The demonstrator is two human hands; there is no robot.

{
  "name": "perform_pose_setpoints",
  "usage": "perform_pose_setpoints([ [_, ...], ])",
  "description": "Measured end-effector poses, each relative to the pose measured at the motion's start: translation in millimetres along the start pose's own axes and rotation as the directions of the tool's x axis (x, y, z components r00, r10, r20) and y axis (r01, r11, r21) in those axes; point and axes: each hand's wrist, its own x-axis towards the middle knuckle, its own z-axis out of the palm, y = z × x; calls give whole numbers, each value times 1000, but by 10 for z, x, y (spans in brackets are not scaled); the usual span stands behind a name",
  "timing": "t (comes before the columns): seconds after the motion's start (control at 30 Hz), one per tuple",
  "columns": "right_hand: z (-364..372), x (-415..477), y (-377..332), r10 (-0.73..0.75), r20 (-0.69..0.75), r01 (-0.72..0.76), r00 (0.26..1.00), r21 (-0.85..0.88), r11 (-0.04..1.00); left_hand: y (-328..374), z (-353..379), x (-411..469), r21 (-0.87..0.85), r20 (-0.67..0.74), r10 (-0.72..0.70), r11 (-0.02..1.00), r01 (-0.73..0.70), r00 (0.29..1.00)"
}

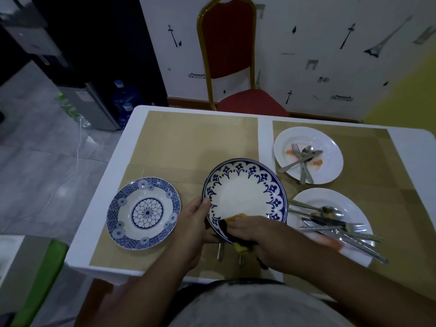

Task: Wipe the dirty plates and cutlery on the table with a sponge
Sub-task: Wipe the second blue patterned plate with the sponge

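My left hand [192, 228] grips the near-left rim of a blue-and-white scalloped plate [245, 192], tilted up above the table. Against that plate's near edge my right hand [256, 234] presses a yellow sponge [237, 217] with a dark scouring side. A second blue patterned plate [143, 213] lies flat at the left. Two white plates sit at the right: the far one [330, 159] has orange smears and holds a fork and spoons [304, 159]; the near one [330, 197] carries several pieces of cutlery [339, 227]. Two cutlery handles [220, 252] stick out beneath my hands.
Tan placemats [188, 142] cover the white table [118, 166]. A red chair with a gold frame [227, 55] stands at the far side. Water bottles [123, 95] and a dispenser stand on the floor to the left. A green seat [40, 279] is at the near left.
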Motion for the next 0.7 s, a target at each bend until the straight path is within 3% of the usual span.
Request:
perform_pose_setpoints([
  [0.1,27,206,107,-37,-40,35,998,-37,999,8,78,-18,40,23,9,999,-10,1000],
  [0.37,-270,279,550,280,-227,-332,933,-239,912,-40,163,-24,-44,-74,19,999,-22,997],
  [0.5,-160,80,362,409,-146,-430,901,-172,886,-31,179,21,-33,-122,78,996,-83,989],
  [0.7,62,14,144,346,40,-347,937,28,937,-135,217,38,-26,-187,14,999,-19,982],
])
